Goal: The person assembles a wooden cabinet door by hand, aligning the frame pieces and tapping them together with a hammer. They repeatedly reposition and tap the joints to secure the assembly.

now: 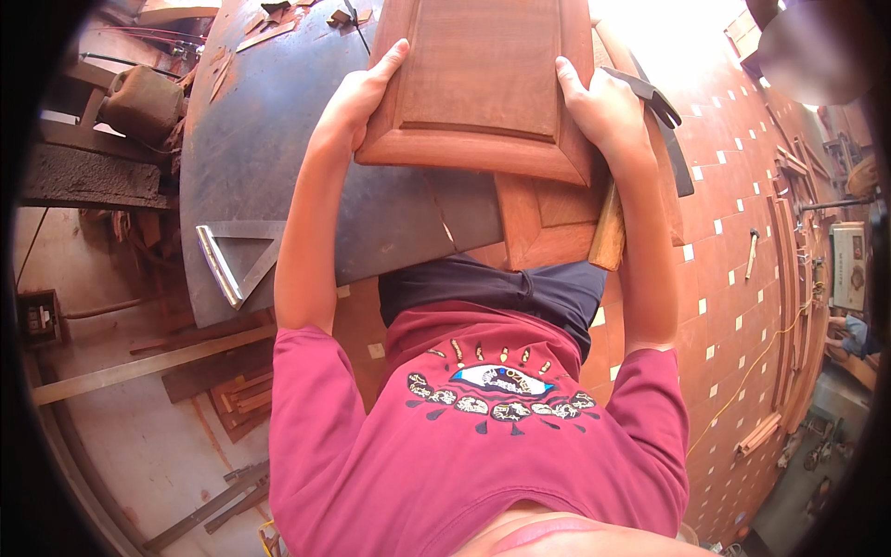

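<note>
Clearly, the wooden panel (483,84) lies on the dark surface (278,167), gripped between both hands: left hand (357,93) clasps its left edge, right hand (603,107) its right edge; a hammer (640,158) lies just right of the panel

Left hand (357,93) and right hand (603,107) grip a wooden panel (483,84) above a workbench (278,176).

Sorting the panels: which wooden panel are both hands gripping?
The upper raised-centre panel, with left hand and right hand on its side edges; the other panel lies beneath.
</note>
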Tool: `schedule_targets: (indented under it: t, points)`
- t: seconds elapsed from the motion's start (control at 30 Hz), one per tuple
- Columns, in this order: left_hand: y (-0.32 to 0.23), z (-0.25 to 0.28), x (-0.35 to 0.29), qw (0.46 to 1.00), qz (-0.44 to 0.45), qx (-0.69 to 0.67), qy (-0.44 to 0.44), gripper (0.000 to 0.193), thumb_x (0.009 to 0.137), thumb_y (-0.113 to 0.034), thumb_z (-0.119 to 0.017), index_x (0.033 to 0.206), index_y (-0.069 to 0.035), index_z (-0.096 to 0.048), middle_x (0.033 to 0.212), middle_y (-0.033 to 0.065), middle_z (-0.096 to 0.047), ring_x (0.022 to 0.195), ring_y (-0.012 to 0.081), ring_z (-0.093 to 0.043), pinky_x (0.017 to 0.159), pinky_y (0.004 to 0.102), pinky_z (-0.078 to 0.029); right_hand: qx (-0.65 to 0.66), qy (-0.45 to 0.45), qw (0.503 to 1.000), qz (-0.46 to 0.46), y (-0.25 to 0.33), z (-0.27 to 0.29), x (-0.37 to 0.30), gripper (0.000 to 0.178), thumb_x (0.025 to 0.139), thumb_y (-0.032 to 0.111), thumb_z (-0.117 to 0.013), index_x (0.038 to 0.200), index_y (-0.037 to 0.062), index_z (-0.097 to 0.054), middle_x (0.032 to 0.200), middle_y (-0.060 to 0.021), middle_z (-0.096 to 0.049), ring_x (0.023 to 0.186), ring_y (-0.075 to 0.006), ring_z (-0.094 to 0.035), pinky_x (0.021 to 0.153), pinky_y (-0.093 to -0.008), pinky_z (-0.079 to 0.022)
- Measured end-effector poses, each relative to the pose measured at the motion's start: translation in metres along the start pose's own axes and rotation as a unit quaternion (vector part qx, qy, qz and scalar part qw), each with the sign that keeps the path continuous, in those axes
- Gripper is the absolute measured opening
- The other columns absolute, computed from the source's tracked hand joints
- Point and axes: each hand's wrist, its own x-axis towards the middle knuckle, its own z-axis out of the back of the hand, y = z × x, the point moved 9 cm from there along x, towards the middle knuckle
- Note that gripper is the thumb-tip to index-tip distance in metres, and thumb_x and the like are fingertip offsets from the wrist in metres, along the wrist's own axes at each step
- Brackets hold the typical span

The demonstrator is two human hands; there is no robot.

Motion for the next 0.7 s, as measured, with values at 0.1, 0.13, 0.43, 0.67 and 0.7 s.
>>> schedule_targets:
  t: [0.1,0.13,0.43,0.67,0.7]
  points:
    - [0.003,-0.003,0.005,1.000,0.007,-0.006,0.013,0.080,0.094,-0.057,-0.070,0.133,0.012,-0.061,0.128,0.0200,-0.068,0.117,0.0222,-0.065,0.102,0.0301,-0.049,0.006,-0.068,0.998,0.016,-0.004,0.003,-0.001,0.075,0.100,0.060,-0.049,0.108,-0.0119,-0.070,0.104,-0.0328,-0.071,0.106,-0.0437,-0.069,0.097,-0.0460,-0.052]
    - [0.004,-0.003,0.005,1.000,0.006,-0.008,0.016,0.079,0.094,-0.056,-0.071,0.133,0.012,-0.061,0.128,0.0199,-0.068,0.117,0.0219,-0.066,0.102,0.0299,-0.049,0.017,-0.081,0.996,0.030,-0.006,0.004,-0.001,0.072,0.099,0.059,-0.051,0.105,-0.0101,-0.071,0.102,-0.0338,-0.071,0.103,-0.0454,-0.069,0.094,-0.0472,-0.053]
    - [0.018,-0.005,0.018,0.998,0.020,-0.028,0.046,0.078,0.091,-0.053,-0.076,0.129,0.013,-0.062,0.121,0.0202,-0.071,0.106,0.0227,-0.071,0.091,0.0323,-0.056,0.033,-0.246,0.963,0.103,-0.008,0.043,-0.028,0.046,0.094,0.042,-0.062,0.080,-0.0008,-0.072,0.066,-0.0214,-0.067,0.065,-0.0407,-0.068,0.067,-0.0457,-0.055]
    - [0.028,-0.005,0.020,0.996,0.051,-0.038,0.066,0.077,0.093,-0.054,-0.073,0.133,0.011,-0.059,0.121,0.0203,-0.070,0.106,0.0224,-0.071,0.091,0.0324,-0.057,0.015,-0.210,0.977,0.017,-0.037,0.042,-0.026,0.035,0.088,0.038,-0.070,0.091,0.0032,-0.070,0.082,-0.0160,-0.073,0.079,-0.0335,-0.072,0.077,-0.0398,-0.055]
    - [0.030,-0.004,0.021,0.996,0.052,-0.039,0.067,0.077,0.093,-0.054,-0.073,0.133,0.011,-0.059,0.121,0.0202,-0.070,0.107,0.0223,-0.071,0.092,0.0321,-0.057,0.020,-0.208,0.978,0.020,-0.038,0.042,-0.027,0.036,0.087,0.038,-0.071,0.093,0.0029,-0.070,0.084,-0.0161,-0.074,0.082,-0.0337,-0.072,0.078,-0.0396,-0.055]
